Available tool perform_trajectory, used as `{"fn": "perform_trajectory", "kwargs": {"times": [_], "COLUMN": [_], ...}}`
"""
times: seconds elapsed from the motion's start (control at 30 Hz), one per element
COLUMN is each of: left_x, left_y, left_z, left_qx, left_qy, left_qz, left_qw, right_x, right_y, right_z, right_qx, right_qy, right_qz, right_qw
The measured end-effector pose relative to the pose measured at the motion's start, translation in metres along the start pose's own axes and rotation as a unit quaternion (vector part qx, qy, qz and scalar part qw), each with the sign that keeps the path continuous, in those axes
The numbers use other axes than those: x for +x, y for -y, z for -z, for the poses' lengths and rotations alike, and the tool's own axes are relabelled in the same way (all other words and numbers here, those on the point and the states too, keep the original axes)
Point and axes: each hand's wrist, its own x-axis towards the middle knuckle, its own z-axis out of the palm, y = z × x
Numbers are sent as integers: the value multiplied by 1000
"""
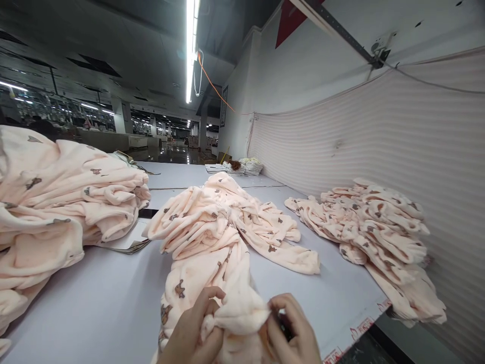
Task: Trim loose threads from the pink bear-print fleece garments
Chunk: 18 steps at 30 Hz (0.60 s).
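Note:
A peach fleece garment [212, 237] printed with small brown bears lies bunched on the white table [94, 303] in front of me. My left hand [195, 331] is closed on a fold of its near end at the bottom of the view. My right hand [293, 331] pinches the same fold from the right, with something small and dark partly hidden between its fingers.
A tall stack of the same fleece [56, 202] fills the left side. Another pile of pieces [375, 227] sits at the right against a striped fabric wall [379, 136]. The table's near right edge [359, 328] drops off. Small white bundles [250, 166] lie far back.

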Motion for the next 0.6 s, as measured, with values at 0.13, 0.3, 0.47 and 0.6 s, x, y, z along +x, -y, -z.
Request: {"fn": "perform_trajectory", "kwargs": {"times": [0.13,0.3,0.47,0.6], "left_x": [4,28,43,44], "left_y": [-4,-3,9,14], "left_z": [26,87,121,118], "left_qx": [59,-56,-197,-235], "left_qy": [8,-118,-195,-221], "left_qz": [11,72,134,148], "left_qw": [998,989,952,935], "right_x": [27,36,-9,-28], "right_y": [-6,-41,-75,-87], "right_z": [33,68,70,56], "right_qx": [80,-79,-164,-141], "right_qy": [-65,-159,-12,171], "right_qz": [-139,-184,-87,-65], "right_qw": [985,967,982,973]}}
